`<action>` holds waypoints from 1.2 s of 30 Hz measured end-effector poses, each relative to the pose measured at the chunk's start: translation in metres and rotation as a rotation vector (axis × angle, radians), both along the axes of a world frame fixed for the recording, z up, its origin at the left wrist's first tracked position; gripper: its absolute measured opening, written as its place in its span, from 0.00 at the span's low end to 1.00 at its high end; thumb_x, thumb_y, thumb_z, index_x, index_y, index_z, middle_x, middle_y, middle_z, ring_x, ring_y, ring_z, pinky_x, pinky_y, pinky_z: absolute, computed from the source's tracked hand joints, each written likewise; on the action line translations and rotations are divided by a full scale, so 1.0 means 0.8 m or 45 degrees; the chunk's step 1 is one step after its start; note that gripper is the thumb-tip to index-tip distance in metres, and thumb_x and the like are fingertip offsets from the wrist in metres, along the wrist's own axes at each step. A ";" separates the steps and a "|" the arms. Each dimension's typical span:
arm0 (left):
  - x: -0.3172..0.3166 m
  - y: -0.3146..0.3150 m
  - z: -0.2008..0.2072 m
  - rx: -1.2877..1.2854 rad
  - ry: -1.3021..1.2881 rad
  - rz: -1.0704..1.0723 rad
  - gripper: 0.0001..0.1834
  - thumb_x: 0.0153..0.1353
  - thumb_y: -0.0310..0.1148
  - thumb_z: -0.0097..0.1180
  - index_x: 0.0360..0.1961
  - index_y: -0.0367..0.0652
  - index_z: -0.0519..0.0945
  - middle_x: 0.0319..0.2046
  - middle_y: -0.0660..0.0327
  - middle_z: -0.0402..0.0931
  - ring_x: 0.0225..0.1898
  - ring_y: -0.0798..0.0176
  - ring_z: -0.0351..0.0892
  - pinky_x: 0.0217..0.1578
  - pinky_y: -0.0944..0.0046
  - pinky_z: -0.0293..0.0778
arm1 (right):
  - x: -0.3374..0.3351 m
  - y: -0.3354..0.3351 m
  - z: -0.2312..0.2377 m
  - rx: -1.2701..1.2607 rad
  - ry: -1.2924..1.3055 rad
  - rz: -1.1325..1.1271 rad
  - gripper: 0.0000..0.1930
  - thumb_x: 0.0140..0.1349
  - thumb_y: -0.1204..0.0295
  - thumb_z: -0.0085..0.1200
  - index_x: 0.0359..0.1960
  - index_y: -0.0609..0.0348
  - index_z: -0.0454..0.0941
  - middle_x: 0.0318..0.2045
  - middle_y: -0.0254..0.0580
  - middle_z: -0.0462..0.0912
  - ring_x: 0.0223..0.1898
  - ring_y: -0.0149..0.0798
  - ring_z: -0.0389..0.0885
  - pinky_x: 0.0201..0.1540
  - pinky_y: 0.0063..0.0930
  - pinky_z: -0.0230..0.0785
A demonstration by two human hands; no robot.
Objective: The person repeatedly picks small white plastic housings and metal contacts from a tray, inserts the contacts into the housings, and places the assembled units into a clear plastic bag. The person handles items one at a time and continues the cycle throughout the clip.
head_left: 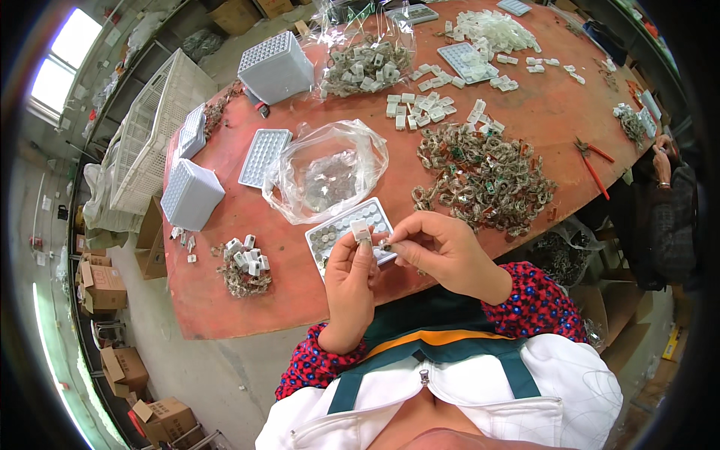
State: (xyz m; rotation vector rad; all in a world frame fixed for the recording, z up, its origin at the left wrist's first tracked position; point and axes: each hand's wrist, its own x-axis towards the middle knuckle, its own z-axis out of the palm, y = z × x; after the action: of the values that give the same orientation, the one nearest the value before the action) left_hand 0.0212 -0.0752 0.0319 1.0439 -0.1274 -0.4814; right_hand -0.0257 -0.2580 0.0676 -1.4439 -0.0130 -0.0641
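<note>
Between its thumb and fingers my left hand (349,289) holds up a small white plastic housing (361,229). My right hand (446,251), close beside it, pinches a tiny dark piece (385,244) that is too small to name. Beneath both hands lies a pale tray (380,211) of round pockets, several holding small round metallic parts. Just behind the tray sits an opened clear plastic bag (281,180) with many small clear pieces inside. A heap of coiled brown-grey wires (487,176) spreads to the right of my right hand.
The red table (225,315) also carries a wired cluster of white housings (253,262), stacked trays (193,196), a taller tray stack (276,69), loose white housings (420,111) and red-handled pliers (595,169). At the right edge is another person's hand (661,159). Cardboard boxes (103,287) stand left.
</note>
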 end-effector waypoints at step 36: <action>-0.015 0.043 -0.023 0.222 -0.693 0.189 0.15 0.65 0.16 0.61 0.53 0.28 0.79 0.50 0.49 0.83 0.51 0.62 0.83 0.53 0.62 0.81 | 0.011 0.017 0.012 -0.636 -0.299 0.282 0.08 0.65 0.76 0.58 0.44 0.63 0.82 0.40 0.46 0.80 0.40 0.46 0.81 0.42 0.34 0.74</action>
State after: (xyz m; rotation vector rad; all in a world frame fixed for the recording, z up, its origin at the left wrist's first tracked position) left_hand 0.0093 -0.0405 0.0137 1.3268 -0.4938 -0.0637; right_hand -0.0172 -0.2443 0.0772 -1.9171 -0.4054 -0.0496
